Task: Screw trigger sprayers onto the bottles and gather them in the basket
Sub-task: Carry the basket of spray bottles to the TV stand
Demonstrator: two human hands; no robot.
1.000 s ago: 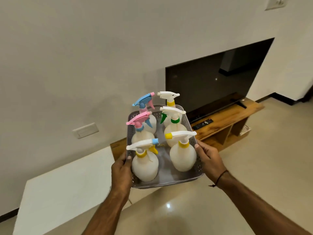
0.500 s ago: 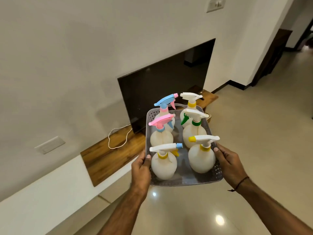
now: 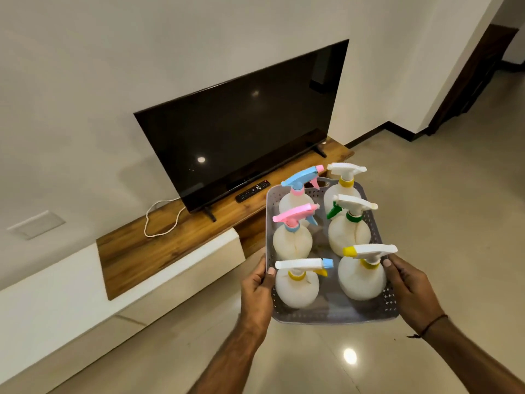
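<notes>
I hold a grey perforated basket (image 3: 335,315) in the air over the floor. My left hand (image 3: 257,288) grips its left rim and my right hand (image 3: 409,285) grips its right rim. Several white bottles stand upright inside in two rows, each with a trigger sprayer on top. The near left bottle (image 3: 297,291) has a white sprayer with a blue tip. The near right bottle (image 3: 362,284) has a white sprayer with a yellow tip. Behind them stand a pink sprayer (image 3: 295,214), a white and green sprayer (image 3: 353,206), a blue sprayer (image 3: 301,176) and a white sprayer (image 3: 345,169).
A black television (image 3: 241,132) stands on a low wooden shelf (image 3: 170,237) against the wall, with a remote (image 3: 252,190) and a white cable (image 3: 159,220) on it. A white ledge (image 3: 56,282) runs left. Glossy tiled floor (image 3: 454,194) spreads right toward a dark doorway (image 3: 477,69).
The view has swung so the television and shelf now lie left of the basket. The basket sits lower and further right in view. Both hands keep the same grip.
</notes>
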